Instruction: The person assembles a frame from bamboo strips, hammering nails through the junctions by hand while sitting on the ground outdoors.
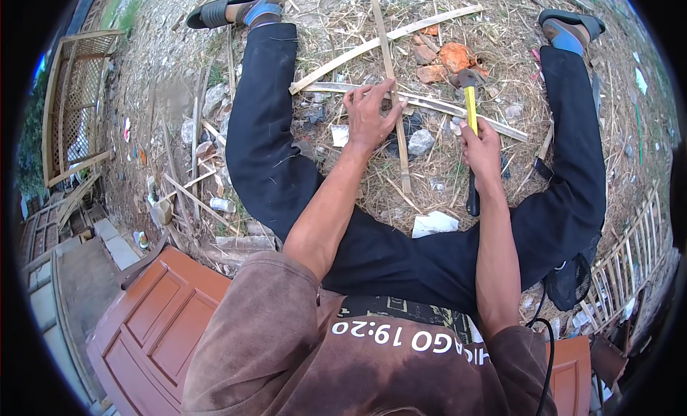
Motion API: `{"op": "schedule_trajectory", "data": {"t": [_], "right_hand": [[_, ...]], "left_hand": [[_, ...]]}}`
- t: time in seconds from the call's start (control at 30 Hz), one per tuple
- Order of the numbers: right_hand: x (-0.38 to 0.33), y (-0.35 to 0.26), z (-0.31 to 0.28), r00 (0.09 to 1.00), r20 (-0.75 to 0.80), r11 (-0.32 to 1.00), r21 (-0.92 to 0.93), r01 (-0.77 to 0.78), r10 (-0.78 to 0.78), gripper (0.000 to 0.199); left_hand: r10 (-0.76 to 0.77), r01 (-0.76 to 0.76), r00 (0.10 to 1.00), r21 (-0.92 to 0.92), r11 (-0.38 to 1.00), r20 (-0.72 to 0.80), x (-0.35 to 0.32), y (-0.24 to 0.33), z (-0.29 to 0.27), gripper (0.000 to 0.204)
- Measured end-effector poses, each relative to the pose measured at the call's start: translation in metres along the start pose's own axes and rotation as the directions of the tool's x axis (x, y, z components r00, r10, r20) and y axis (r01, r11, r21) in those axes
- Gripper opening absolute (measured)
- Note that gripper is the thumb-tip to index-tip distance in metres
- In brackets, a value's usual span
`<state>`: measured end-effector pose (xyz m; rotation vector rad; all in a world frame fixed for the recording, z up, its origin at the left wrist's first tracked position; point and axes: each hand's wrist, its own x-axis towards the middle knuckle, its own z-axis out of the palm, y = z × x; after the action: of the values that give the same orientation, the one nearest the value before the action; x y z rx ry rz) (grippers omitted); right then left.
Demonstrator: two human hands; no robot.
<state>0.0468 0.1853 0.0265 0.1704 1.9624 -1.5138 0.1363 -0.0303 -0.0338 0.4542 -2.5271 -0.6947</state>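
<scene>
My right hand [481, 150] is closed round the handle of a hammer [470, 108] with a yellow and black grip. Its metal head points away from me, above the straw-covered ground. At the middle, my left hand [369, 115] steadies a long thin wooden strip [401, 137], thumb and fingers about it. That strip lies across a second pale strip [436, 105] close to my fingertips. Farther off, it also crosses a third, slightly bowed strip [411, 37]. Whether a nail sits between my left fingers is too small to tell.
Orange brick pieces [455, 56] lie beyond the strips, near the hammer head. Grey stones [420, 142] and white scraps [434, 223] are scattered between my outstretched legs. A wooden lattice frame [75, 105] stands far left, a slatted panel [630, 251] at right. Brown panelled doors [168, 323] lie behind me.
</scene>
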Motion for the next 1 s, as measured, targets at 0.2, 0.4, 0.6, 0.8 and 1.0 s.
{"op": "schedule_trajectory", "data": {"t": [0.2,0.4,0.6,0.8,1.0], "right_hand": [[0.001,0.000,-0.002,1.000,0.000,1.000,-0.003,-0.002,0.002,0.017],[-0.011,-0.007,0.002,0.945,0.043,0.859,-0.405,0.312,-0.323,0.031],[-0.026,-0.029,0.013,0.916,0.206,0.749,-0.528,0.401,-0.345,0.033],[-0.023,-0.028,0.017,0.840,0.272,0.640,-0.550,0.536,-0.470,0.030],[-0.020,-0.026,0.006,0.944,0.192,0.761,-0.559,0.331,-0.270,0.038]], "left_hand": [[0.032,-0.033,0.999,0.067,0.997,0.016,-0.001,-0.004,0.003,0.046],[0.028,-0.029,0.999,0.074,0.997,0.024,-0.003,-0.005,0.005,0.039],[0.000,-0.012,0.989,0.083,0.996,0.148,0.001,-0.012,-0.008,0.045],[0.007,-0.058,0.940,0.139,0.989,0.341,0.013,-0.018,-0.020,0.062],[0.010,-0.045,0.957,0.114,0.992,0.291,0.009,-0.030,-0.015,0.074]]}}
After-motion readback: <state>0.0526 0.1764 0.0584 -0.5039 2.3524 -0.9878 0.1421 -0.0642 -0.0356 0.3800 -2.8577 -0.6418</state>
